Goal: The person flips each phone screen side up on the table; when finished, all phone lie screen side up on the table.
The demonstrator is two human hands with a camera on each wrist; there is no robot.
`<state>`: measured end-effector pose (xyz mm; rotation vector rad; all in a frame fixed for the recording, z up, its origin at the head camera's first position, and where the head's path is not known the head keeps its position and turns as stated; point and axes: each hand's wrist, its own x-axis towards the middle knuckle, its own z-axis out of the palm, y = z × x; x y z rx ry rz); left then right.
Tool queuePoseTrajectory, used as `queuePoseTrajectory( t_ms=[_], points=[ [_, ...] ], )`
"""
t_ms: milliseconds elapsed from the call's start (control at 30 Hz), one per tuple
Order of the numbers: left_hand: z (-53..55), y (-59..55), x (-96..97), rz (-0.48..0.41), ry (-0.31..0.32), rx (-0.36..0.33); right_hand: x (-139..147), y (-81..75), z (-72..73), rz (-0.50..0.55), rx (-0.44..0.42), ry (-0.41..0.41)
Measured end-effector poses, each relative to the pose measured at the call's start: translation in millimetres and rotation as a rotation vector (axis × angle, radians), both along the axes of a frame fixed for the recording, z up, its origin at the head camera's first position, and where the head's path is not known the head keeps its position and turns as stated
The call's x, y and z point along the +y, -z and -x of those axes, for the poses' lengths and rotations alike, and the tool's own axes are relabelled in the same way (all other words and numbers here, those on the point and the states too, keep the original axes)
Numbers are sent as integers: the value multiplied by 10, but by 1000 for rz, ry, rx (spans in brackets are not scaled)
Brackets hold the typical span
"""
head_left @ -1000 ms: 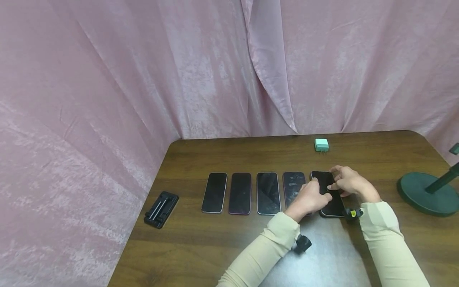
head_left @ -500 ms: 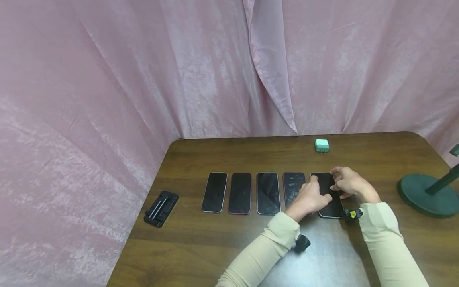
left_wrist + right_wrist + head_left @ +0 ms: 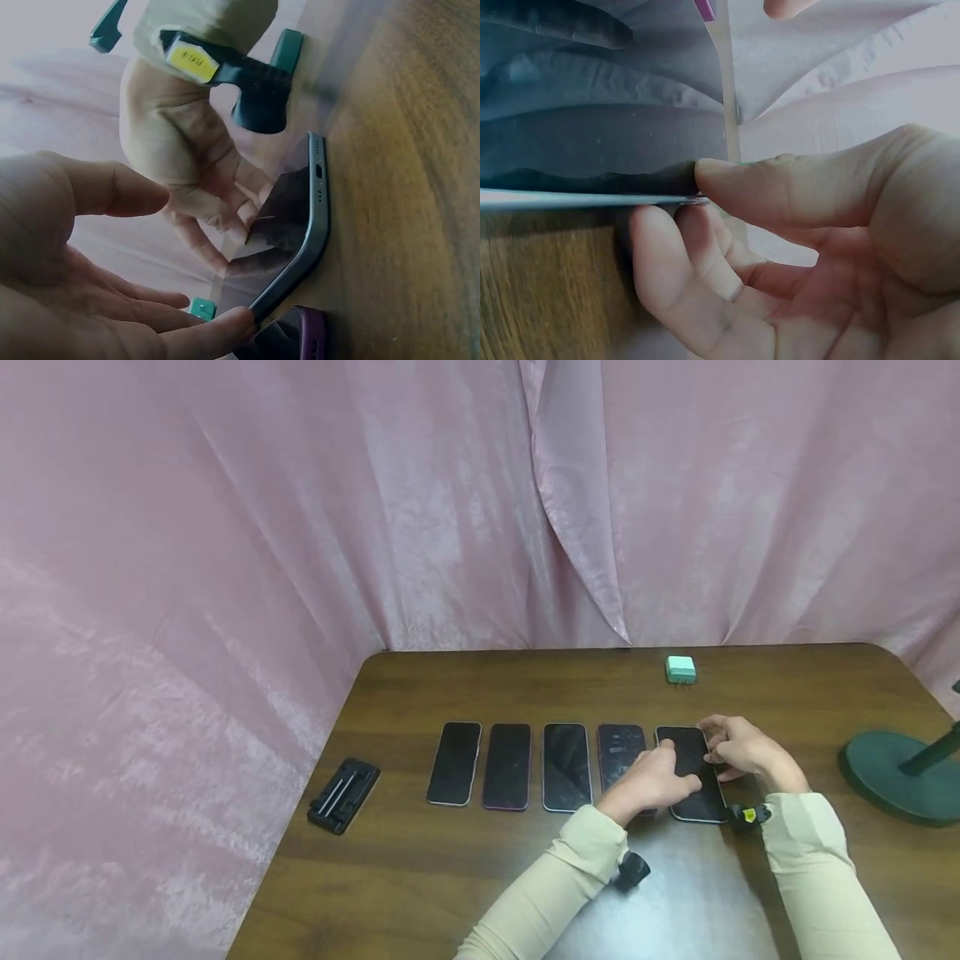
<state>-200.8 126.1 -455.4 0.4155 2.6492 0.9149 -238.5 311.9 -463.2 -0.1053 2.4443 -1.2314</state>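
Note:
A smartphone [image 3: 696, 797] with a dark screen and light grey frame lies at the right end of a row of phones. In the left wrist view its charging-port edge [image 3: 318, 187] faces the camera. My left hand [image 3: 651, 783] is at its left side, fingertips touching the edge; the thumb [image 3: 120, 191] stands apart from the screen. My right hand [image 3: 752, 756] pinches the phone's right edge near the far corner, thumb [image 3: 742, 187] on the screen and fingers [image 3: 660, 262] against the side. The neighbouring purple-edged phone [image 3: 618, 747] is partly hidden by my left hand.
Three more phones, a white-edged one [image 3: 454, 764], a purple-edged one [image 3: 507, 768] and a silver-edged one [image 3: 566, 768], continue the row leftward. A black tool case [image 3: 343, 796] lies far left. A mint charger [image 3: 681, 670] sits at the back, a green round stand base [image 3: 900, 777] at right.
The head view has shifted slightly, moving everything a little right and down. Both hands stay at the right-end phone, with no clear change in their hold.

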Motion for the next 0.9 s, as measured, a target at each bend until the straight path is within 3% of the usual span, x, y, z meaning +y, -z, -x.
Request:
queuePoseTrajectory(
  t_ms=[333, 500, 600, 767, 900],
  points=[
    [4, -8, -13, -3, 93, -10, 112, 63, -41, 48, -28, 48],
    [133, -95, -85, -74, 104, -46, 134, -14, 29, 17, 3, 7],
    [239, -130, -135, -102, 109, -18, 140, -91, 71, -21, 29, -18],
    [350, -140, -248, -90, 89, -9, 127, -170, 128, -82, 85, 1],
    [398, -133, -355, -77, 82, -17, 49, -228, 126, -173, 194, 16]
  ],
)
